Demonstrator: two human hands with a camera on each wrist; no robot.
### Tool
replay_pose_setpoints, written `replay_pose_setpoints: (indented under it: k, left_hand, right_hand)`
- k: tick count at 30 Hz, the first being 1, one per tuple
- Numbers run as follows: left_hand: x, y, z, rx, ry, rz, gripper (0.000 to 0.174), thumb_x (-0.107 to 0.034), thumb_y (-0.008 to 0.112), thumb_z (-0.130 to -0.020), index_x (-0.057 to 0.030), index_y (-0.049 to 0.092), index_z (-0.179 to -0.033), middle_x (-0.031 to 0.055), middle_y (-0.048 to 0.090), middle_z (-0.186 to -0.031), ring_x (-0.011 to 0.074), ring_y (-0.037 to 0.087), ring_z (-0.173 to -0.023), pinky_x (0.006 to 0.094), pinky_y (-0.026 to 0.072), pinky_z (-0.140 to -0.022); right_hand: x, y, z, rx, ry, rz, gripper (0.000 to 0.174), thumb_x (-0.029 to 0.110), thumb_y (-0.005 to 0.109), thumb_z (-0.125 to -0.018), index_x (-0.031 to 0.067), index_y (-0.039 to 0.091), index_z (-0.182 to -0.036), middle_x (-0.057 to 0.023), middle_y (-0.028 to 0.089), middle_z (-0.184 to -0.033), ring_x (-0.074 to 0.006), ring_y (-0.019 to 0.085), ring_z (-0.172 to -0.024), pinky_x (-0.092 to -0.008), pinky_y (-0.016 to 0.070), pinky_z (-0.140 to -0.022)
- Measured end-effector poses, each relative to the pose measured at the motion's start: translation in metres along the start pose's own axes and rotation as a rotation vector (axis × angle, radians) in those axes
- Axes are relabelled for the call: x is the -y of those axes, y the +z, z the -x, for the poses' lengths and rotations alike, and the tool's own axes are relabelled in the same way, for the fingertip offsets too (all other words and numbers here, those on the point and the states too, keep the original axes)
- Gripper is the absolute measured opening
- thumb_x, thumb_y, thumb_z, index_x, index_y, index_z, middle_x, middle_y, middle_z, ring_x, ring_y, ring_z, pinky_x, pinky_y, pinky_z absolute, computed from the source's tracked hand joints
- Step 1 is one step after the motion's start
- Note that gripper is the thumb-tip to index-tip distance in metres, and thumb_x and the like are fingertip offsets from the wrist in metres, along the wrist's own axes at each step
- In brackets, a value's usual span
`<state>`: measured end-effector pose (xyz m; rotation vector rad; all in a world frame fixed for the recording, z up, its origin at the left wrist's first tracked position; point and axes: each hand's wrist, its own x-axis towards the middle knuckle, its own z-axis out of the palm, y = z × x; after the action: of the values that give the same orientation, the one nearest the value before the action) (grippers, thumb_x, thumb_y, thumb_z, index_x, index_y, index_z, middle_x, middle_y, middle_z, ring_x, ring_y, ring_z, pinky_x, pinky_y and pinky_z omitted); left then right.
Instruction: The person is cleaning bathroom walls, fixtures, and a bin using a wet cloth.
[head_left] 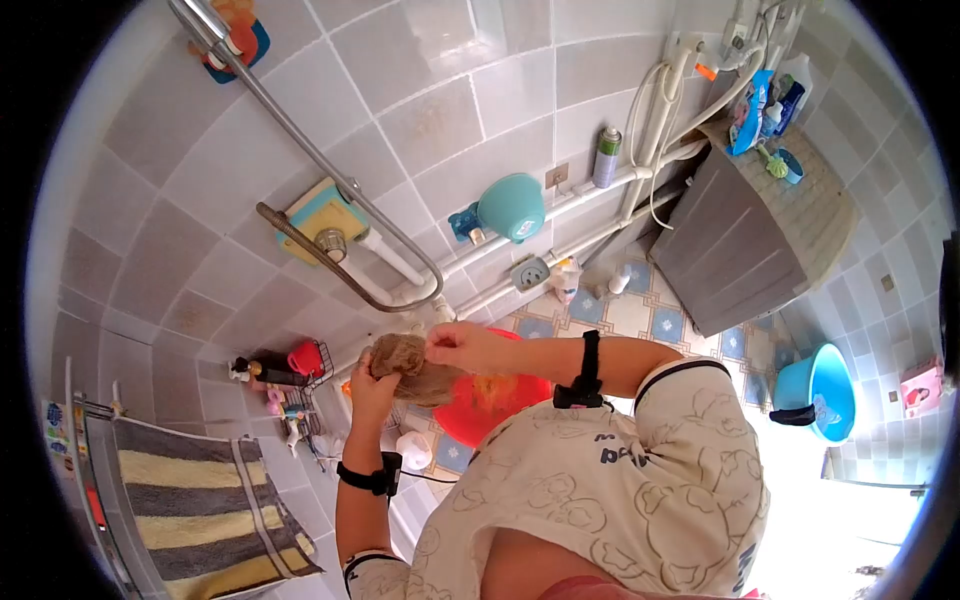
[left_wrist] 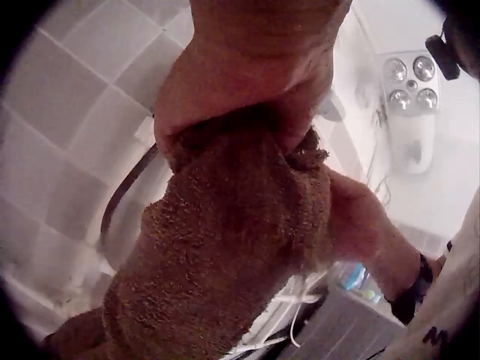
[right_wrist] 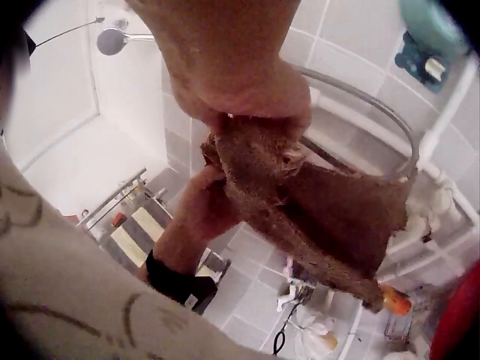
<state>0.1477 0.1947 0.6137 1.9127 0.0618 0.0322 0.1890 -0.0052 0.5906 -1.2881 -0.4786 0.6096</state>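
A brown terry cloth (head_left: 428, 384), bunched at the top with a loose part hanging down, is held up between both hands. My left hand (head_left: 372, 390) grips its bunched left side. At the other side my right hand (head_left: 470, 348) pinches the cloth's edge. Seen from the left wrist, the cloth (left_wrist: 217, 232) drapes down in a wide fold from the fingers. In the right wrist view its gathered top (right_wrist: 259, 150) sits under the right hand, and one flap spreads out to the side. Below the cloth stands a red basin (head_left: 462, 428), partly hidden by it and the right arm.
A metal shower pipe (head_left: 330, 170) curves along the tiled wall in front. A striped towel (head_left: 200, 500) hangs at left, near a wire rack (head_left: 318, 362). On the right are a grey covered machine (head_left: 730, 235) with bottles on top and a blue bucket (head_left: 828, 375).
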Motion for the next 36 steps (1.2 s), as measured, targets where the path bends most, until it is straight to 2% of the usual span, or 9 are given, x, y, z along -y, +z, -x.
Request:
replay_pose_setpoints:
  k: [4,6,10,14,17,22,25,28,36]
  left_hand:
    - [0.026,-0.005,0.007,-0.024,-0.137,0.333,0.033,-0.002,0.053,-0.075,-0.0027,0.052,-0.108,0.0070,0.058,-0.102,0.0161,0.056,-0.093,0.0285,0.0438,-0.083]
    - [0.027,-0.007,0.009,-0.001,-0.291,0.691,0.032,-0.007,0.047,-0.082,-0.0037,0.049,-0.113,0.0074,0.054,-0.109,0.0185,0.053,-0.100,0.0314,0.0426,-0.087]
    - [0.017,-0.013,0.024,0.103,-0.227,0.884,0.032,-0.025,0.042,-0.088,-0.0032,0.050,-0.110,0.0089,0.056,-0.106,0.0207,0.054,-0.098,0.0342,0.0435,-0.086]
    - [0.031,-0.030,0.026,0.000,-0.320,0.736,0.033,-0.024,0.043,-0.088,-0.0014,0.049,-0.111,0.0096,0.055,-0.108,0.0220,0.054,-0.100,0.0352,0.0435,-0.087]
    - [0.065,-0.038,0.041,-0.116,-0.444,0.572,0.035,-0.025,0.043,-0.088,-0.0017,0.048,-0.113,0.0096,0.055,-0.110,0.0225,0.053,-0.102,0.0359,0.0439,-0.087]
    - [0.063,-0.026,0.058,-0.163,-0.468,0.714,0.036,-0.025,0.042,-0.090,-0.0009,0.047,-0.116,0.0090,0.054,-0.112,0.0212,0.052,-0.103,0.0346,0.0415,-0.089]
    - [0.060,-0.026,0.058,-0.196,-0.471,0.760,0.036,-0.025,0.042,-0.090,-0.0011,0.046,-0.116,0.0091,0.054,-0.112,0.0217,0.052,-0.103,0.0356,0.0414,-0.089]
    - [0.050,-0.023,0.060,-0.225,-0.481,0.753,0.034,-0.024,0.042,-0.089,-0.0019,0.047,-0.115,0.0085,0.054,-0.112,0.0219,0.052,-0.103,0.0353,0.0409,-0.089]
    - [0.075,0.006,0.044,-0.152,-0.510,0.760,0.033,-0.025,0.043,-0.089,-0.0043,0.049,-0.114,0.0075,0.055,-0.110,0.0204,0.053,-0.101,0.0335,0.0418,-0.088]
  right_hand:
    - [0.003,0.013,0.002,0.105,0.008,0.054,0.024,0.020,0.062,-0.079,0.0008,0.055,-0.092,-0.0018,0.057,-0.083,-0.0093,0.050,-0.077,-0.0231,0.0414,-0.069]
    - [0.018,0.014,0.004,0.221,0.238,-0.151,0.028,0.021,0.064,-0.076,0.0007,0.057,-0.094,-0.0023,0.058,-0.084,-0.0103,0.051,-0.078,-0.0245,0.0419,-0.070]
    - [-0.010,0.001,-0.008,0.265,0.326,-0.050,0.032,0.019,0.066,-0.073,0.0017,0.058,-0.099,-0.0044,0.059,-0.087,-0.0124,0.052,-0.081,-0.0256,0.0422,-0.071]
    - [-0.009,-0.050,-0.008,-0.318,0.039,0.409,0.054,0.032,0.070,-0.070,0.0044,0.052,-0.113,-0.0107,0.058,-0.095,-0.0176,0.055,-0.082,-0.0291,0.0459,-0.073]
    - [-0.062,-0.162,-0.042,-1.104,0.129,0.644,0.090,0.041,0.078,-0.058,-0.0067,0.038,-0.122,-0.0237,0.048,-0.114,-0.0291,0.051,-0.102,-0.0373,0.0438,-0.083]
    - [-0.036,-0.217,-0.054,-1.100,0.362,-0.457,0.109,0.050,0.077,-0.055,0.0020,0.019,-0.134,-0.0205,0.014,-0.139,-0.0377,0.020,-0.126,-0.0600,0.0351,-0.085]
    - [-0.049,-0.235,-0.074,-1.015,0.273,-0.665,0.100,0.047,0.075,-0.059,0.0078,0.021,-0.134,-0.0163,0.010,-0.140,-0.0401,0.016,-0.125,-0.0628,0.0349,-0.081]
    - [-0.064,-0.247,-0.087,-1.060,0.182,-0.717,0.092,0.039,0.077,-0.061,0.0055,0.024,-0.128,-0.0151,0.031,-0.131,-0.0379,0.036,-0.113,-0.0606,0.0344,-0.084]
    - [0.017,-0.244,-0.001,-0.793,0.041,-0.696,0.078,0.042,0.070,-0.068,0.0091,0.031,-0.127,-0.0126,0.028,-0.131,-0.0315,0.040,-0.104,-0.0424,0.0416,-0.082]
